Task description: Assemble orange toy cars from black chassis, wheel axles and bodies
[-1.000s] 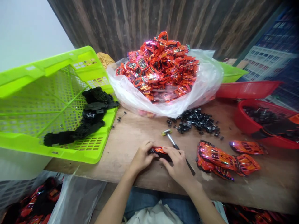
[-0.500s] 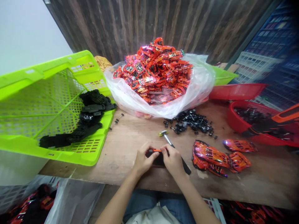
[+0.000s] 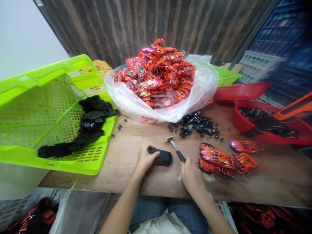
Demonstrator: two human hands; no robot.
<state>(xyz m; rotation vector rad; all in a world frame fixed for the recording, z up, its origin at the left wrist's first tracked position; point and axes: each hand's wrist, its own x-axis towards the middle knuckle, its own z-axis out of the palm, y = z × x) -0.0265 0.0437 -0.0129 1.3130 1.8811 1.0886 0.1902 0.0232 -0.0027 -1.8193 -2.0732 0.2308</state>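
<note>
In my left hand [image 3: 145, 160] is a black toy car chassis [image 3: 162, 157], gripped at its left end and lying flat, dark underside up, on the wooden table [image 3: 122, 169]. The orange body seen earlier is hidden beneath it. My right hand [image 3: 192, 177] is closed round the black handle of a small hammer [image 3: 177, 150], whose yellow-tipped head points away from me. Several shiny orange car bodies [image 3: 216, 157] lie to the right of that hand. Beyond the hammer is a heap of black wheel axles [image 3: 195, 125].
A white plastic bag [image 3: 146, 114] heaped with orange car bodies [image 3: 158, 76] stands at the back. On the left, a tilted green crate [image 3: 94, 167] holds black chassis parts [image 3: 94, 120]. At right, a red basin [image 3: 237, 122] contains more wheel parts, with an orange-and-black tool handle [image 3: 294, 107] across it.
The car has been turned over, so its black underside faces up. My right hand has let go of it and taken the hammer's handle, while my left hand keeps hold.
</note>
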